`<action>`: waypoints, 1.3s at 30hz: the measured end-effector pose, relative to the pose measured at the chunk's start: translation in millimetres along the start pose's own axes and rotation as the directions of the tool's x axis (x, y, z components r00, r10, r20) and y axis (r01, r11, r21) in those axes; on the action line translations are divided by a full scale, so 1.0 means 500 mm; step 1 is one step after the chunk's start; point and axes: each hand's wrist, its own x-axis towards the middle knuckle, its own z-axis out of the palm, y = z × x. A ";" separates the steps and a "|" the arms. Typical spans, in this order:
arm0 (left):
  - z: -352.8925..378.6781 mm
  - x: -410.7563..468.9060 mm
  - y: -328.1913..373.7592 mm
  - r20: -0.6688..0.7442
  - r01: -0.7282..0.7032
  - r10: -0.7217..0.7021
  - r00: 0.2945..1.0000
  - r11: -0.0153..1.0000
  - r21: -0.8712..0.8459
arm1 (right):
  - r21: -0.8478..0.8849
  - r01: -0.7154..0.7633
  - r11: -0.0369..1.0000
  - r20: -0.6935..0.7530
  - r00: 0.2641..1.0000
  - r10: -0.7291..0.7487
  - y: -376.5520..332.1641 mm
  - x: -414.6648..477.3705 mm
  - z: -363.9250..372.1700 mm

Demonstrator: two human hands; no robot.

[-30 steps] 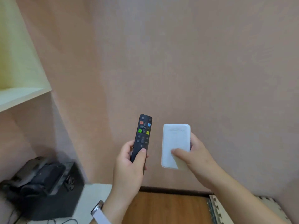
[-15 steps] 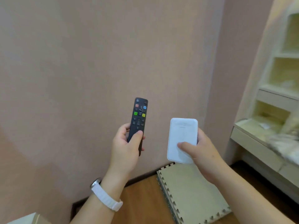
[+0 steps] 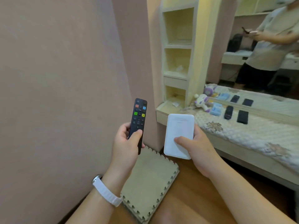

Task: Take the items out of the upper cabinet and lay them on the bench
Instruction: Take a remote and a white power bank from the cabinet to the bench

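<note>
Nothing here can be read. The black remote [image 3: 138, 120] in the left hand [image 3: 127, 146] shows only coloured buttons, their marks blurred. The white power bank [image 3: 179, 135] in the right hand [image 3: 196, 151] carries faint lines of print above the thumb, too small to make out.

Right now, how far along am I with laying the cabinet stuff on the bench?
Done: plush toy, blue packs and two dark devices lie on the bench. In hand: left hand holds the remote, right hand the white power bank. Left: setting both down.

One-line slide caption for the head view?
Left hand holds a black remote, right hand a white power bank.
</note>
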 end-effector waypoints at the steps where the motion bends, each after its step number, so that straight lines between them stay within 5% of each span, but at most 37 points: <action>1: 0.022 0.015 -0.011 0.035 0.013 -0.013 0.999 1.000 -0.003 | -0.002 -0.006 1.000 -0.036 0.999 0.005 0.005 0.005 -0.019; 16: 0.291 0.364 -0.122 0.397 0.142 -0.095 0.913 0.986 -0.091 | -0.032 -0.192 0.981 -0.528 0.836 0.147 0.055 0.249 -0.173; 25: 0.477 0.440 -0.182 0.621 0.236 -0.133 0.773 0.968 -0.087 | -0.022 -0.269 0.963 -0.711 0.681 0.174 0.070 0.264 -0.266; 32: 0.608 0.426 -0.191 0.716 0.203 -0.126 0.686 0.979 -0.023 | 0.081 -0.217 0.973 -0.795 0.575 0.195 0.103 0.260 -0.383; 39: 0.761 0.401 -0.199 0.722 0.158 -0.159 0.673 0.985 0.069 | 0.094 -0.197 0.976 -0.785 0.588 0.194 0.125 0.298 -0.552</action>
